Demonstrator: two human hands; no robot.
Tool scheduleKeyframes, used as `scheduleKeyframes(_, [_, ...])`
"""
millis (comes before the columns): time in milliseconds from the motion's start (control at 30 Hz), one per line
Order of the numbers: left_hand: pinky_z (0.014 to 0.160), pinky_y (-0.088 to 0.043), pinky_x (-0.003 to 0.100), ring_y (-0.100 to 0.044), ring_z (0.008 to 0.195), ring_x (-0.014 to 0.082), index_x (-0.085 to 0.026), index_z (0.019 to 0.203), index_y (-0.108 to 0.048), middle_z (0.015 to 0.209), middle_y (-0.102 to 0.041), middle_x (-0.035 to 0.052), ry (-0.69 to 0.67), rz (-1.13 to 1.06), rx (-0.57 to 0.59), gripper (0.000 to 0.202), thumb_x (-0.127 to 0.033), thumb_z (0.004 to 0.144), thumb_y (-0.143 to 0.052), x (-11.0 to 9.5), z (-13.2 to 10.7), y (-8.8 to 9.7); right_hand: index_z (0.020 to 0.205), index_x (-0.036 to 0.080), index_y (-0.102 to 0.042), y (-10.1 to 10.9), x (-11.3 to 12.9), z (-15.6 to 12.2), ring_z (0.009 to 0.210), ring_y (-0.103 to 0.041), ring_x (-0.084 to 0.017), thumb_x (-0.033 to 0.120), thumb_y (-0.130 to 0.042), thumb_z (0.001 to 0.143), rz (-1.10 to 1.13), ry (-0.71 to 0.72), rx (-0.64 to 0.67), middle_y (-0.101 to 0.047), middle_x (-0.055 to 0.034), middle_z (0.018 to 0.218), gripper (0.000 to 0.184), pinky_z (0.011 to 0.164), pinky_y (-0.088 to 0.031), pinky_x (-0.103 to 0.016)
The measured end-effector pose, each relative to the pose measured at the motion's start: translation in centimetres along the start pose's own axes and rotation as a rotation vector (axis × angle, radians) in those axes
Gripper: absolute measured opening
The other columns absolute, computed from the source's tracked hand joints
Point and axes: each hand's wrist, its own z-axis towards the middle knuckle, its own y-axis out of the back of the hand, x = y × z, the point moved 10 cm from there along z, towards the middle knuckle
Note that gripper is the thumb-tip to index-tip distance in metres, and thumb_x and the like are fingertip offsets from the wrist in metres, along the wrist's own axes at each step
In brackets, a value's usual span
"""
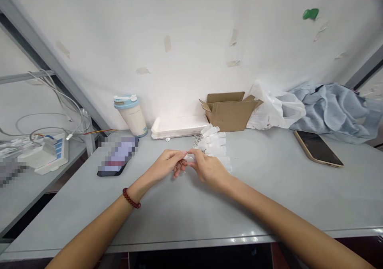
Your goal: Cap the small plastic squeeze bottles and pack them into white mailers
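Note:
My left hand [167, 163] and my right hand [209, 170] meet above the middle of the grey table. Between their fingertips they pinch one small translucent white plastic piece [189, 157], partly covered by the fingers. Both hands are closed on it, the left from the left side and the right from the right. Just behind my right hand lies a row of several similar translucent white plastic pieces [214, 142], overlapping one another. Thin silvery chains or wires show at their left ends. My right hand hides the near part of this row.
Behind the row stand an open cardboard box [229, 116] and a stack of flat white packages [182, 126]. A lidded cup [132, 116] and a phone [119, 156] are at left. To the right are a plastic bag [269, 109], blue cloth [335, 107] and another phone [318, 147].

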Motion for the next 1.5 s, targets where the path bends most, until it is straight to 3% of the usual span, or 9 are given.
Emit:
scheduleKeyframes(133, [0.052,-0.039,0.024,-0.043,0.042,0.0084,-0.013,0.06,-0.056,0.048,-0.049,-0.0023,-0.074,0.06,0.002,0.046,-0.049,0.086,-0.042,-0.7,-0.2,0.0,0.118,0.015,-0.037,-0.1,-0.3,-0.1,0.063,-0.057,-0.019,0.028,-0.034,0.093,0.01,-0.032,0.038,-0.062,-0.009,0.084,0.029,0.054,-0.033,-0.026])
scheduleKeyframes(267, [0.06,-0.04,0.024,-0.049,0.052,0.0115,-0.014,0.065,-0.058,0.045,-0.047,-0.0027,-0.134,0.176,0.016,0.043,-0.047,0.088,-0.042,-1.5,-0.7,-0.1,0.11,0.019,-0.035,0.0,-0.2,-0.2,0.061,-0.052,-0.014,0.029,-0.031,0.094,0.337,-0.086,0.071,-0.057,-0.0007,0.075,0.02,0.057,-0.037,-0.026])
scheduleKeyframes(433, [0.057,-0.039,0.023,-0.051,0.055,0.0129,-0.014,0.061,-0.056,0.045,-0.048,-0.0013,-0.165,0.224,0.082,0.045,-0.045,0.09,-0.04,-1.7,-0.8,-1.0,0.095,0.022,-0.039,-0.4,-1.9,-0.3,0.067,-0.05,-0.011,0.042,-0.033,0.091,0.778,-0.343,0.065,-0.05,0.0023,0.075,0.021,0.061,-0.042,-0.024])
scheduleKeyframes(533, [0.053,-0.036,0.021,-0.046,0.051,0.0108,-0.013,0.067,-0.061,0.048,-0.049,-0.002,-0.181,0.264,0.1,0.042,-0.042,0.09,-0.04,-1.8,-1.1,-1.7,0.087,0.022,-0.04,-0.8,-3.0,-0.5,0.055,-0.043,-0.009,0.039,-0.034,0.089,0.865,-0.477,0.054,-0.047,0.0042,0.069,0.019,0.052,-0.038,-0.022])
scheduleKeyframes(767, [0.048,-0.032,0.02,-0.042,0.045,0.0085,-0.013,0.073,-0.064,0.049,-0.048,-0.0035,-0.185,0.371,0.05,0.041,-0.041,0.09,-0.04,-2.0,-1.2,-2.1,0.083,0.021,-0.043,-1.1,-4.7,-0.5,0.053,-0.044,-0.01,0.035,-0.032,0.088,0.761,-0.527,0.027,-0.048,0.0036,0.063,0.018,0.051,-0.036,-0.023])
scheduleKeyframes(933, [0.051,-0.036,0.021,-0.046,0.045,0.0094,-0.013,0.069,-0.062,0.046,-0.049,-0.0032,-0.158,0.304,0.054,0.046,-0.046,0.089,-0.038,-1.3,-0.7,-1.9,0.085,0.021,-0.042,-1.3,-4.6,-0.5,0.047,-0.04,-0.009,0.034,-0.027,0.089,0.705,-0.51,0.032,-0.045,0.0042,0.062,0.02,0.048,-0.033,-0.022])
scheduleKeyframes(1067, [0.052,-0.039,0.023,-0.046,0.041,0.0102,-0.014,0.06,-0.057,0.041,-0.049,-0.0025,-0.068,0.195,0.083,0.054,-0.053,0.089,-0.033,0.1,-0.4,-2.0,0.096,0.02,-0.042,1.0,-2.8,-0.3,0.046,-0.039,-0.012,0.036,-0.024,0.091,0.275,-0.319,-0.09,-0.041,0.0046,0.056,0.025,0.047,-0.028,-0.023])
scheduleKeyframes(1200, [0.057,-0.042,0.023,-0.052,0.049,0.0119,-0.016,0.055,-0.05,0.041,-0.048,-0.0023,-0.096,0.091,0.099,0.052,-0.055,0.088,-0.037,0.0,-0.4,-2.2,0.104,0.016,-0.043,1.8,-0.9,-0.3,0.04,-0.03,-0.013,0.032,-0.019,0.09,-0.111,-0.182,-0.114,-0.035,0.0055,0.049,0.032,0.045,-0.019,-0.024])
scheduleKeyframes(1500, [0.057,-0.042,0.022,-0.054,0.052,0.0118,-0.016,0.05,-0.048,0.043,-0.049,-0.0016,-0.147,0.136,0.004,0.052,-0.05,0.088,-0.04,-0.3,-0.6,-2.0,0.094,0.02,-0.041,1.8,-1.4,-0.2,0.041,-0.034,-0.013,0.029,-0.021,0.092,0.104,-0.199,-0.088,-0.033,0.0071,0.049,0.022,0.045,-0.023,-0.022])
